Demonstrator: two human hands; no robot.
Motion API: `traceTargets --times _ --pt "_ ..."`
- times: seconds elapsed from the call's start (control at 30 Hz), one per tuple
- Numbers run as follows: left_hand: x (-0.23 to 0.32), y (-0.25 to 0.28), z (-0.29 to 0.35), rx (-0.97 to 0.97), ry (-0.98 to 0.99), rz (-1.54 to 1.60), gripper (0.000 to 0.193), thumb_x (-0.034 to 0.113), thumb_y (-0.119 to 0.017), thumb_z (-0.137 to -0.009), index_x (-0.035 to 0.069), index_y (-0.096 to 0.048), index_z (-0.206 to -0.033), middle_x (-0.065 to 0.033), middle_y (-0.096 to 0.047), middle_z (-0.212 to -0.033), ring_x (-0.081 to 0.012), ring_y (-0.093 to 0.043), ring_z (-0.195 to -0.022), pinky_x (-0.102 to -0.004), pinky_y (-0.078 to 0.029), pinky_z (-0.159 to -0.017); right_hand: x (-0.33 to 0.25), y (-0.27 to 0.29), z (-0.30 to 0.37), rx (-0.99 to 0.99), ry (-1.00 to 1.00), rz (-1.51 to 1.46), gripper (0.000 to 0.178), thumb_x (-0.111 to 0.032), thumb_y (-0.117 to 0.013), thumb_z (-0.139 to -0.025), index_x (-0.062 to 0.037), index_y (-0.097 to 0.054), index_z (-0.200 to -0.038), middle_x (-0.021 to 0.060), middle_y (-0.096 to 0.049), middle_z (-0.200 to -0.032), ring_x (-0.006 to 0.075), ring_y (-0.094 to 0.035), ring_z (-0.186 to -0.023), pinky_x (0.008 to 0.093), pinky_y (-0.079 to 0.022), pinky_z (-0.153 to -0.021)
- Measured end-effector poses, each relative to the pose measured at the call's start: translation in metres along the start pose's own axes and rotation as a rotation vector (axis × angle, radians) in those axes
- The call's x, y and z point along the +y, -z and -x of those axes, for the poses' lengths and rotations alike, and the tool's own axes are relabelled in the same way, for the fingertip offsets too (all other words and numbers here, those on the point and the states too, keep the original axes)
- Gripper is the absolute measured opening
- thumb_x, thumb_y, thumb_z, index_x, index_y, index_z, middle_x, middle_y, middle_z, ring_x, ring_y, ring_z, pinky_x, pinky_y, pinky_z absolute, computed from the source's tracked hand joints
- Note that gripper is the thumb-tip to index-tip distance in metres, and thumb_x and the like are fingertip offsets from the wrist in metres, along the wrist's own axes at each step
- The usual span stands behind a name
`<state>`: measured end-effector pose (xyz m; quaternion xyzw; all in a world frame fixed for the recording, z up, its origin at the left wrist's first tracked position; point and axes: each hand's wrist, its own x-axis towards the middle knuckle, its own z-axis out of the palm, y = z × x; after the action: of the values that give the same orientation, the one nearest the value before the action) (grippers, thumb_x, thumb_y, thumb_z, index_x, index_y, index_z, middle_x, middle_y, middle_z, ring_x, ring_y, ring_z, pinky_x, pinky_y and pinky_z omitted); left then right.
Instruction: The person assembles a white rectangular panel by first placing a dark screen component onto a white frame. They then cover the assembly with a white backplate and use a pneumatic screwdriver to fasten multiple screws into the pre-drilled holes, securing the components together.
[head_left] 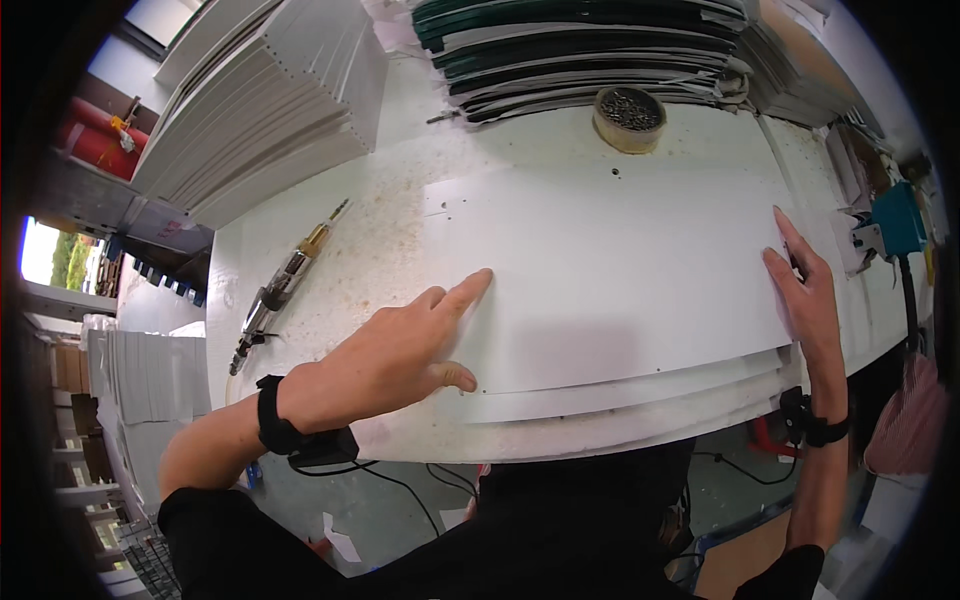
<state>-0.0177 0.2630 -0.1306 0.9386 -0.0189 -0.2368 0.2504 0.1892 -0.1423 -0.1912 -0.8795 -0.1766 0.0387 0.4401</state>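
Observation:
A large white flat panel with small holes near its edges lies on the white worktable in front of me. A second white panel shows under its near edge. My left hand rests at the panel's left end, index finger stretched across it and thumb apart near the front corner. At the opposite end, my right hand touches the right edge with thumb and forefinger spread; its other fingers are partly hidden. Left of the panel lies a slim metal power screwdriver, its bit pointing away from me.
A round tub of small dark metal pieces stands behind the panel. Stacked white panels rise at the back left, and a pile of dark green and white sheets at the back. A teal tool hangs at the right.

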Motion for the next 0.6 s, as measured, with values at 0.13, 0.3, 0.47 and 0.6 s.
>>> traceTargets --times 0.13,0.3,0.47,0.6 --pt "0.001 -0.003 -0.004 -0.017 0.008 -0.016 0.108 0.020 -0.089 -0.077 0.009 -0.025 -0.164 -0.0175 -0.057 -0.101 -0.0318 -0.060 -0.079 -0.0421 -0.051 -0.075 -0.005 0.011 -0.001 -0.011 0.034 0.092 0.053 -0.028 -0.074 -0.095 -0.0055 -0.064 -0.142 0.0040 -0.056 -0.104 0.0160 -0.052 -0.093 0.0288 -0.045 -0.088" --pt "0.003 -0.010 -0.004 0.062 -0.023 -0.031 0.116 0.016 -0.093 -0.069 0.012 -0.027 -0.165 -0.0118 -0.054 -0.091 -0.0246 -0.054 -0.071 -0.0385 -0.050 -0.070 0.013 0.011 -0.003 -0.019 0.092 0.169 0.051 -0.028 -0.077 -0.094 -0.0046 -0.066 -0.137 0.0088 -0.055 -0.112 0.0209 -0.054 -0.100 0.0313 -0.047 -0.091" --pt "0.005 -0.012 -0.007 0.080 0.040 -0.002 0.122 0.009 -0.096 -0.060 0.010 -0.031 -0.163 -0.0089 -0.050 -0.085 -0.0208 -0.048 -0.069 -0.0349 -0.047 -0.067 0.027 0.003 -0.002 0.042 0.258 0.293 0.049 -0.026 -0.078 -0.092 -0.0055 -0.066 -0.135 0.0127 -0.055 -0.114 0.0280 -0.054 -0.103 0.0372 -0.048 -0.092" --pt "0.006 -0.014 -0.003 0.087 0.093 0.021 0.123 0.005 -0.096 -0.059 0.009 -0.031 -0.164 -0.0083 -0.049 -0.084 -0.0193 -0.048 -0.068 -0.0337 -0.047 -0.067 0.017 -0.003 0.003 0.057 0.332 0.423 0.049 -0.024 -0.077 -0.093 -0.0032 -0.064 -0.135 0.0138 -0.053 -0.115 0.0304 -0.053 -0.101 0.0397 -0.050 -0.090"
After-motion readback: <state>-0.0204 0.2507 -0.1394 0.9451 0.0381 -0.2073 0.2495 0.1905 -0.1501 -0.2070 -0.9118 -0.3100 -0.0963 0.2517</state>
